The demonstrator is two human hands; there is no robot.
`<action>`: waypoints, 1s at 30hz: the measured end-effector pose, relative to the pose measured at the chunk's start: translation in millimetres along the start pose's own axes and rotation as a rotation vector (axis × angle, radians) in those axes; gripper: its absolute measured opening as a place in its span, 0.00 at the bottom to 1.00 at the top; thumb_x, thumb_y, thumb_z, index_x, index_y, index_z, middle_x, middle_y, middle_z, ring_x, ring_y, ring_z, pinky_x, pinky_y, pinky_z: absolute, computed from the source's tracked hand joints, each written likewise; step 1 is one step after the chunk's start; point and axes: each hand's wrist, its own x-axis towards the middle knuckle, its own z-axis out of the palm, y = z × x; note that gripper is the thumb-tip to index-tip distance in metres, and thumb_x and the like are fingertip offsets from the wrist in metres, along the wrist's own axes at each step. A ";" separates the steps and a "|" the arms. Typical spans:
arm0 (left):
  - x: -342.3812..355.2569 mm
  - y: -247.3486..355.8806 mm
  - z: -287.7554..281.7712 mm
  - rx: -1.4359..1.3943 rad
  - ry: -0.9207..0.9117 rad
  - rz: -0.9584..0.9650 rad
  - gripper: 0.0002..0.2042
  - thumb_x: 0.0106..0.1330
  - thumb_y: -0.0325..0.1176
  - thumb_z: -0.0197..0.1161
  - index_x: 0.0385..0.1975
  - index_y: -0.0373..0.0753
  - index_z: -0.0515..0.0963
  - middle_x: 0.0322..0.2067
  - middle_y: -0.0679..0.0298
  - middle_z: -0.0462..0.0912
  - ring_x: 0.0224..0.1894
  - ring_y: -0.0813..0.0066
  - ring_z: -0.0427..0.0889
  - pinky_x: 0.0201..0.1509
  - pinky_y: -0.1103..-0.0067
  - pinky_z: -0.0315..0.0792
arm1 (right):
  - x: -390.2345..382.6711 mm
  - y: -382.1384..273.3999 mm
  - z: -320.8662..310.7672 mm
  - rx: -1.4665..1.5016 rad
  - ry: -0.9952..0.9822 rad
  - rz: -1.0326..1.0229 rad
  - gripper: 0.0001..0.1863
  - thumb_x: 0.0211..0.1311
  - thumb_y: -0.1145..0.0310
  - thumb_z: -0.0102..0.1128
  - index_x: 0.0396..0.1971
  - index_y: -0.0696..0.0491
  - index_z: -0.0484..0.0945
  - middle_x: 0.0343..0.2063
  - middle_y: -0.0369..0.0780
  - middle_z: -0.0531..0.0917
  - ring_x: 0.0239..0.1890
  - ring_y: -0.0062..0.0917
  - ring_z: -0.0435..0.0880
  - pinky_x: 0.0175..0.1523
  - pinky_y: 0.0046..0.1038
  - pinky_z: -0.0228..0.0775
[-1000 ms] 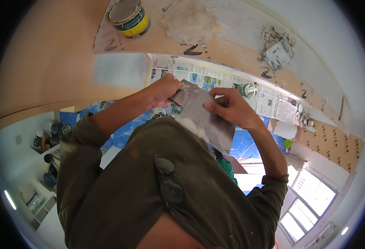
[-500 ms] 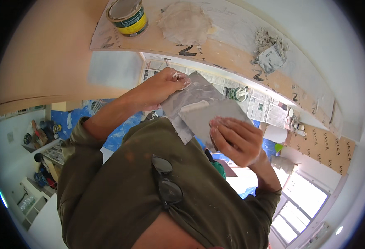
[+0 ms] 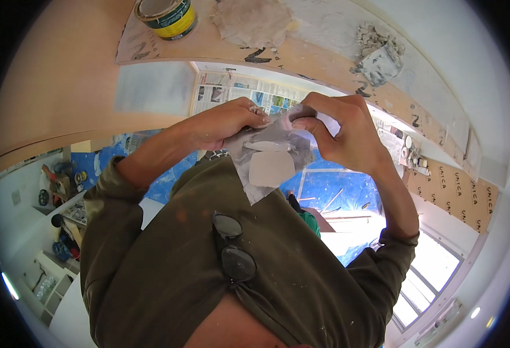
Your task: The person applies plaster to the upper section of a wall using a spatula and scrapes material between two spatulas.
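My left hand [image 3: 230, 123], with white smears on its fingers, is closed on the edge of a thin grey putty spreader [image 3: 244, 174]. A pale square patch of putty [image 3: 271, 169] lies on its face. My right hand [image 3: 348, 132] pinches a second thin grey spreader [image 3: 294, 116] between thumb and fingers. That second spreader is tilted steeply at the upper part of the first, close to my left fingertips. Its lower edge is near a strip of putty, and I cannot tell exactly where they touch. Sunglasses [image 3: 235, 246] hang from my shirt front.
Ahead, a wooden board [image 3: 319, 72] carries a green and yellow tub [image 3: 171, 18], a dried, pale spread [image 3: 252, 23] and a crumpled bag [image 3: 382, 62] with grey lumps. Newspaper [image 3: 237, 87] lies beyond and below. Blue sheeting [image 3: 348, 188] covers the floor. A window [image 3: 432, 278] is at lower right.
My right hand has risen and turned, tilting its spreader up from lying flat over the first one. The square putty patch is now exposed. My left hand has barely moved.
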 end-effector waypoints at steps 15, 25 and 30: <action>43.3 -66.9 -38.7 -0.459 -0.093 -0.171 0.13 0.64 0.27 0.54 0.44 0.26 0.73 0.39 0.55 0.80 0.35 0.70 0.83 0.39 0.74 0.81 | 12.8 21.4 14.1 0.139 -0.159 0.108 0.05 0.51 0.77 0.63 0.27 0.61 0.76 0.23 0.48 0.81 0.24 0.41 0.79 0.31 0.29 0.69; 44.3 -94.0 -50.2 -0.405 0.190 -0.174 0.09 0.63 0.28 0.55 0.37 0.28 0.75 0.33 0.57 0.81 0.32 0.69 0.83 0.36 0.73 0.80 | -39.0 67.6 61.3 1.070 -0.251 0.669 0.12 0.65 0.66 0.58 0.40 0.60 0.78 0.29 0.35 0.82 0.31 0.11 0.77 0.35 0.17 0.68; 17.7 -67.3 -64.7 -0.321 0.153 0.069 0.10 0.61 0.29 0.54 0.36 0.32 0.78 0.34 0.57 0.82 0.38 0.68 0.82 0.45 0.71 0.77 | -95.3 65.8 59.2 1.418 0.569 0.664 0.23 0.62 0.75 0.58 0.56 0.59 0.65 0.46 0.38 0.79 0.43 0.20 0.79 0.48 0.23 0.73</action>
